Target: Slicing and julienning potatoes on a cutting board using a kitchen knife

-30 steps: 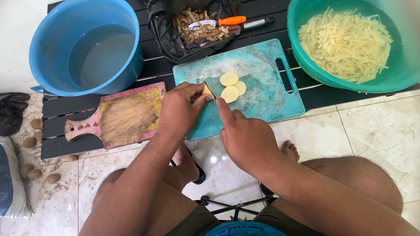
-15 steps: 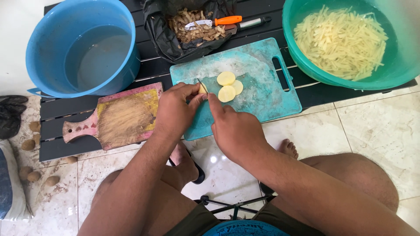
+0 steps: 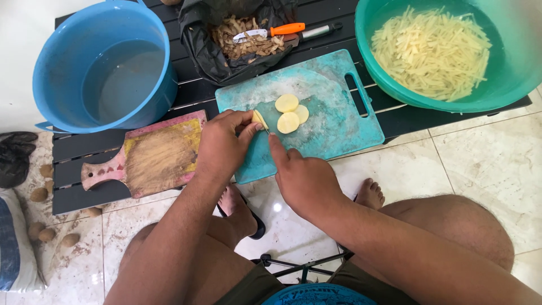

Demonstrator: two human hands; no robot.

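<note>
My left hand pins a small yellow potato end against the left part of a teal cutting board. My right hand grips a knife, its forefinger stretched along the thin blade, which meets the potato end. Only a sliver of the blade shows; the handle is hidden in my fist. Three round potato slices lie overlapping just right of the blade.
A low black slatted table carries a blue bucket of water, a worn wooden board, a black bag of peelings with an orange-handled peeler, and a green basin of potato strips. Small potatoes lie on the floor at left.
Both hands have edged slightly left along the board while staying on the potato end and knife. The three slices lie where they were.
</note>
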